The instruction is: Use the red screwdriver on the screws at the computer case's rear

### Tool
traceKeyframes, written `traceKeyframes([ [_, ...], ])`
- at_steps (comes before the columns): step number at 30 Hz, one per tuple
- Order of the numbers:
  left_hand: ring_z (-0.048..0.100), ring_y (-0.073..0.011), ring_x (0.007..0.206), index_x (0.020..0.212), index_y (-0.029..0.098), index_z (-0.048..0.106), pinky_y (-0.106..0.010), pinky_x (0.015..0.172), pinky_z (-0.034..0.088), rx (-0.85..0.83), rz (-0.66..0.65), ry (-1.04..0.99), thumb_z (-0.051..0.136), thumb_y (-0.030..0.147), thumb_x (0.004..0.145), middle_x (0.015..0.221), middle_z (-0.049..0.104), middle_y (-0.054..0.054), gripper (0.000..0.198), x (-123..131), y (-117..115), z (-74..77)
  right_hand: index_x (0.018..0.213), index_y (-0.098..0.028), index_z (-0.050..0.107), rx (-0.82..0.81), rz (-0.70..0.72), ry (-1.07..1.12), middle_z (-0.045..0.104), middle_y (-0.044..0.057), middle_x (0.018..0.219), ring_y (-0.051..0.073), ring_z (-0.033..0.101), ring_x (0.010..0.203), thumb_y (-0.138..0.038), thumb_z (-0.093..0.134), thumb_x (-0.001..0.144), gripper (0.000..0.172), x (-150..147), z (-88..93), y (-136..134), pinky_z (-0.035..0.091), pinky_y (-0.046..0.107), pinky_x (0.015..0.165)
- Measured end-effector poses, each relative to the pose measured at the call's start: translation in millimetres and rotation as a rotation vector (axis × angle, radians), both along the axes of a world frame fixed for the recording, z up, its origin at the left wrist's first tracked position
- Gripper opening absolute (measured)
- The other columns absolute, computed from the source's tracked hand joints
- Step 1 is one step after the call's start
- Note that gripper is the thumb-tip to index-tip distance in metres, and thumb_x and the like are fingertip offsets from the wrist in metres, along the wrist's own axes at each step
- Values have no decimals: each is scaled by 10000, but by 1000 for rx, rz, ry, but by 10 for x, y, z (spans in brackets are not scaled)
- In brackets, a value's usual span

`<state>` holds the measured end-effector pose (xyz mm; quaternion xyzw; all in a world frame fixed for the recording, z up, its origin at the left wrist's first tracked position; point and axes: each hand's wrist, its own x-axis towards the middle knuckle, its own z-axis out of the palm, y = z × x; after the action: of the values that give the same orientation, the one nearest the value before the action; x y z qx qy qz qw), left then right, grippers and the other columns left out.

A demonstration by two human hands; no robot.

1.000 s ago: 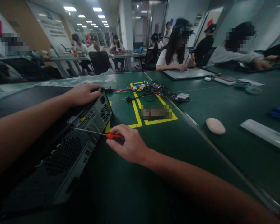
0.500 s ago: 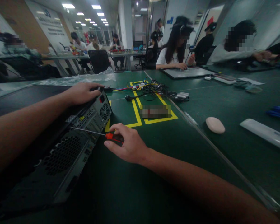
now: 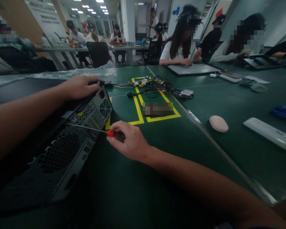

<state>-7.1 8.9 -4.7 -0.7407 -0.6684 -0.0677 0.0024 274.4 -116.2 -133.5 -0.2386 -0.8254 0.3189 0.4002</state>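
A computer case (image 3: pixel 95 117) lies on its side at the left, its rear panel with vents and ports turned towards me. My left hand (image 3: pixel 82 87) rests on the top near the far corner, fingers stretched out and thumb apart. My right hand (image 3: pixel 131 140) grips the handle of a screwdriver (image 3: pixel 112 133) with an orange-and-dark handle, thumb and fingers closed round it. The long thin shaft reaches left to the upper edge of the rear panel. Whether its tip sits in a screw is too small to tell.
A bundle of cables (image 3: pixel 157 84) lies beyond, near yellow tape (image 3: pixel 139 111) marking the green table (image 3: pixel 181 143). A blurred-out box-like item (image 3: pixel 158 109), a pinkish rounded object (image 3: pixel 218 123) and a long white object (image 3: pixel 269 133) lie to the right. Several people sit farther off.
My right thumb and fingers have closed more tightly on the screwdriver handle. The view has shifted slightly. My left hand stays on the case.
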Motion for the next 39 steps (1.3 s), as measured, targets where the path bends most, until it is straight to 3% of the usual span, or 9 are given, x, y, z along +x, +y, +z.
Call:
traceKeyframes([
  [5,695,-436,1508,1743,212,704,-565,1325,495,-9,-4,-11,475,545,1085,1678,747,-127,772,17,-22,22,1165,-273,674,-21,-19,-26,809,50,1163,212,739,1002,-468,690,1106,205,5,25,-18,582,389,933],
  [11,730,-427,1438,1723,259,731,-565,1255,548,7,-5,-7,489,563,1074,1546,824,-116,756,-12,0,13,1170,-269,683,-21,-20,-36,815,48,1169,207,740,986,-442,709,1101,188,7,26,-18,587,383,925],
  [20,705,-441,1491,1749,162,690,-565,1288,515,-14,-33,-14,433,560,1059,1661,752,-172,838,18,-31,26,1165,-257,678,1,-7,5,795,49,1124,207,728,949,-468,693,1108,219,4,-1,-13,571,376,885],
  [26,720,-438,1461,1727,228,725,-571,1260,536,8,-54,-15,470,590,1049,1615,793,-143,810,-33,16,0,1166,-264,680,-1,-22,-17,798,52,1128,210,731,963,-470,691,1114,214,6,0,-19,575,382,890],
  [39,738,-410,1443,1721,222,726,-526,1257,542,-4,-45,-17,459,579,1048,1601,800,-134,807,-30,14,6,1169,-267,686,-29,-28,-21,820,62,1140,221,749,987,-483,701,1096,228,2,15,-23,593,397,916],
])
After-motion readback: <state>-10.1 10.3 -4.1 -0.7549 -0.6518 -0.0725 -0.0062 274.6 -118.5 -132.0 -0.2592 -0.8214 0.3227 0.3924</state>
